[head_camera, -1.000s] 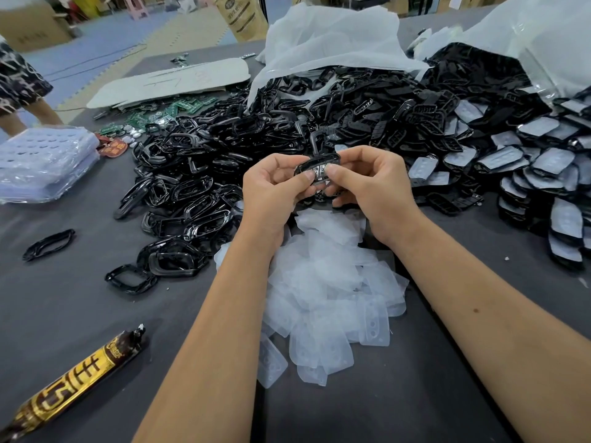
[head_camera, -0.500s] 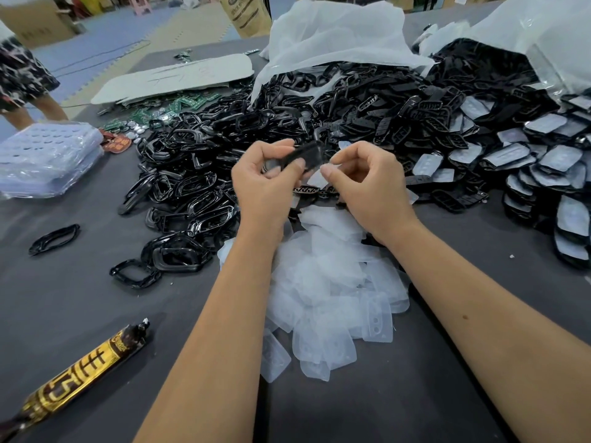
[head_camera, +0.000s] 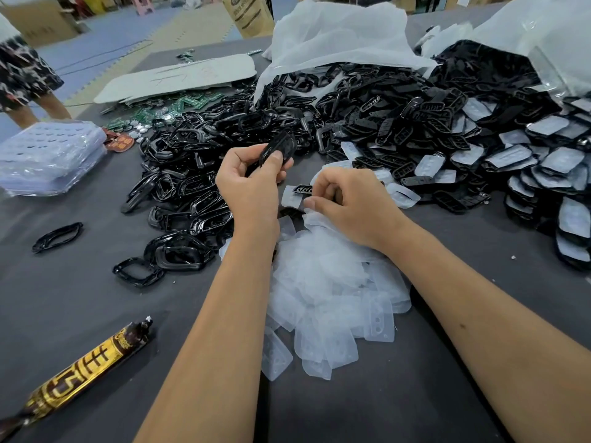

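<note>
Just above the clear-pad heap (head_camera: 329, 289) and up off the bench (head_camera: 64, 292): left grip (head_camera: 252, 187) wrapped around 1 black shell (head_camera: 277, 149), thumb across its face. To the right of that, at the heap's far edge: right grip (head_camera: 348, 203) narrow, fingers curled, tips seemingly pinching 1 clear pad (head_camera: 292, 199) with 1 black slotted plate (head_camera: 302, 189) lying against it.

Probably the mating step. Hold the shell steady with its open side toward the pad. Pinch the pad by its edge only. Lift it clear of the heap so no neighbour clings along. Line up the bumps with the openings, then press flat from end to end to avoid a crease.

Counts, left to right:
- Far left of the heap, nearer: 1 gold-and-brown tube (head_camera: 80, 375).
- Far left, further back: 1 stack of clear trays (head_camera: 51, 155).
- Left of the heap: 1 lone black frame (head_camera: 57, 237), well apart from a pile of black frames (head_camera: 198, 174) too many to count.
- The heap itself: dozens of pads, overlapping, not countable.
- Behind the heap: 2 white bags (head_camera: 335, 39).
- Right of the heap: slotted plates and padded plates (head_camera: 543, 161), past counting.
</note>
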`<state>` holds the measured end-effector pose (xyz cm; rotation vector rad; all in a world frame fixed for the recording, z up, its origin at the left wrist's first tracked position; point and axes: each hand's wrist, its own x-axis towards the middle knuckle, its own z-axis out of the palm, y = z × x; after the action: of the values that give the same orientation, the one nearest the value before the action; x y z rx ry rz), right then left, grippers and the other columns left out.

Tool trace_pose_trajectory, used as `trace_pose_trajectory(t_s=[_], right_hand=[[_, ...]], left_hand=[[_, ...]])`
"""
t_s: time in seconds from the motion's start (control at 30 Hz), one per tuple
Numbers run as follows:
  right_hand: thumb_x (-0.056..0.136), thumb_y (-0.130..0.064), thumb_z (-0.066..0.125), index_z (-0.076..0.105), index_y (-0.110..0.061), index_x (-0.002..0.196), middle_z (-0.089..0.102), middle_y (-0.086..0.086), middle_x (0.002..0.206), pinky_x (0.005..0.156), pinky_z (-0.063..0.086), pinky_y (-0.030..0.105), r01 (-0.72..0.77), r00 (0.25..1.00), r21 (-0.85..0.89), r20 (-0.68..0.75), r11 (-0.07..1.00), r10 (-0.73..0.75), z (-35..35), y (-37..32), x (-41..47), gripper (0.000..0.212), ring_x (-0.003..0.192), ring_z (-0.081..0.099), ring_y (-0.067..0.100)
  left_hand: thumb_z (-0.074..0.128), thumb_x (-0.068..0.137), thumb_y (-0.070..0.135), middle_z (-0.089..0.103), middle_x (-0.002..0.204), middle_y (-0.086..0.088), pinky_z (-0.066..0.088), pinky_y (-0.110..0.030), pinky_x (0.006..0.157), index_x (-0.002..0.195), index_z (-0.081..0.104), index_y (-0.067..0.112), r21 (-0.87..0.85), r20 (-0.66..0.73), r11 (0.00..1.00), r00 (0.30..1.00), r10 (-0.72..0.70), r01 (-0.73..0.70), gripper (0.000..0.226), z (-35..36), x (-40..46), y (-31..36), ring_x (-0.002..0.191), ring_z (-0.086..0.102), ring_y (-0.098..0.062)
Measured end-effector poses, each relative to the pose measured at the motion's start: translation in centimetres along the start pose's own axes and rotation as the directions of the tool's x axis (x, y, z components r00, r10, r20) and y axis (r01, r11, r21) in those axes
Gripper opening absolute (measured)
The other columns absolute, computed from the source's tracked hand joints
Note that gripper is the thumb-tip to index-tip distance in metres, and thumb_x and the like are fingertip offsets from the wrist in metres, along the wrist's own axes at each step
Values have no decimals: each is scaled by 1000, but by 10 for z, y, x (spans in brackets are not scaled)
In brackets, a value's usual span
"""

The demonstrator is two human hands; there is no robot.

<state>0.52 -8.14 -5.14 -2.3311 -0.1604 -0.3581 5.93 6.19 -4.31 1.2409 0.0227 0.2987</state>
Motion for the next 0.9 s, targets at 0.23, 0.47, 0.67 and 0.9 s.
trace_pose_trajectory(t_s=[0.23,0.47,0.67,0.9], right_hand=[[86,-50,79,65,-19,88,63,-4,87,74,47,37,130,985,-223,144,966,-99,0,-8,-3,34,85,59,17],[88,-26,83,71,-11,78,61,-1,60,60,41,32,53,995,142,-92,988,-40,3,2,-3,21,56,50,13],[78,-41,90,40,-17,64,42,-6,54,56,33,31,97,984,93,-162,991,-81,4,-4,-6,57,54,35,13],[102,-31,66,61,-8,84,45,-11,55,50,28,16,72,966,288,-260,955,5,-2,-4,-8,30,46,36,8]], left_hand=[[69,88,-11,66,90,-15,54,-23,60,87,62,8,-16,-18,1000,999,-26,26,21,-1,1,-1,69,76,-21],[69,89,-11,65,98,-19,54,-21,61,91,62,6,-28,-52,998,997,-50,48,19,0,2,0,68,75,-18],[69,89,-11,64,102,-24,54,-20,60,91,63,6,-16,-58,998,997,-56,55,18,0,2,0,67,75,-17],[70,88,-10,66,105,-26,55,-21,63,93,64,4,-23,-62,997,996,-71,70,16,0,2,-1,69,76,-19]])
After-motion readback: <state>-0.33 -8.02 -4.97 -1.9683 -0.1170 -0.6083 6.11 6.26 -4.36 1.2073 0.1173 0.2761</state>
